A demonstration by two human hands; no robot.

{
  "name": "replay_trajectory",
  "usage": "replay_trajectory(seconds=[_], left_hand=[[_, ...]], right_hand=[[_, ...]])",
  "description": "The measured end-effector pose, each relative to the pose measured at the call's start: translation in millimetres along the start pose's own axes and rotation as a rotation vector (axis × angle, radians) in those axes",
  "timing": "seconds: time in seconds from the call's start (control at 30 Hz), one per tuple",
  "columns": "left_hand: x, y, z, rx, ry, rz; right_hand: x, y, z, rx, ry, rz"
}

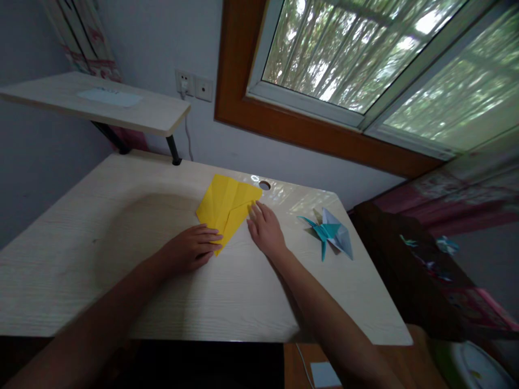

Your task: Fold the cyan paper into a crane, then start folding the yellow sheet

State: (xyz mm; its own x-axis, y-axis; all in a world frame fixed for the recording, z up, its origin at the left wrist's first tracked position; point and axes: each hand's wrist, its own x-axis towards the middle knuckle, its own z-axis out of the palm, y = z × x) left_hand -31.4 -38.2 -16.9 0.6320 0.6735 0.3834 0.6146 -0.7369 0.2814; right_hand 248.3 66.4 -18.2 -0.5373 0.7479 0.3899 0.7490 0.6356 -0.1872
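Observation:
A yellow sheet of origami paper (219, 202) lies on the table, creased lengthwise, with a flap folded over its right side and a point toward me. My left hand (198, 247) rests beside that lower point, its outstretched fingers flat over the paper's edge. At the right corner, my right hand (267, 229) touches the folded edge with its fingertips; its fingers are slightly bent and apart. Farther right stands a folded origami crane (330, 232), turquoise with pale blue-grey parts, touched by neither hand.
The pale wooden tabletop (162, 302) has a cable hole (264, 185) near its back edge. A raised shelf (158, 116) with a white paper (109, 97) on it stands at the back left. A window (324, 54) is behind. Dark furniture (405, 270) is at right.

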Motion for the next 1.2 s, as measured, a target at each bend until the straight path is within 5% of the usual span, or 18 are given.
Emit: replay_trajectory(seconds=[0.2,0.43,0.8,1.2], left_hand=[[1,2,-1.0,-0.015,-0.005,-0.002],[1,5,-6.1,0.006,0.080,0.018],[-7,-12,-14.6,0.100,0.168,-0.204],[-2,-6,-12.7,-0.022,0.145,-0.090]], right_hand=[[-17,-47,-2,0.189,-0.114,-0.294],[-17,-52,-4,0.187,-0.125,-0.271],[-19,-51,-4,0.185,-0.115,-0.223],[-24,-53,-10,0.240,-0.128,-0.275]])
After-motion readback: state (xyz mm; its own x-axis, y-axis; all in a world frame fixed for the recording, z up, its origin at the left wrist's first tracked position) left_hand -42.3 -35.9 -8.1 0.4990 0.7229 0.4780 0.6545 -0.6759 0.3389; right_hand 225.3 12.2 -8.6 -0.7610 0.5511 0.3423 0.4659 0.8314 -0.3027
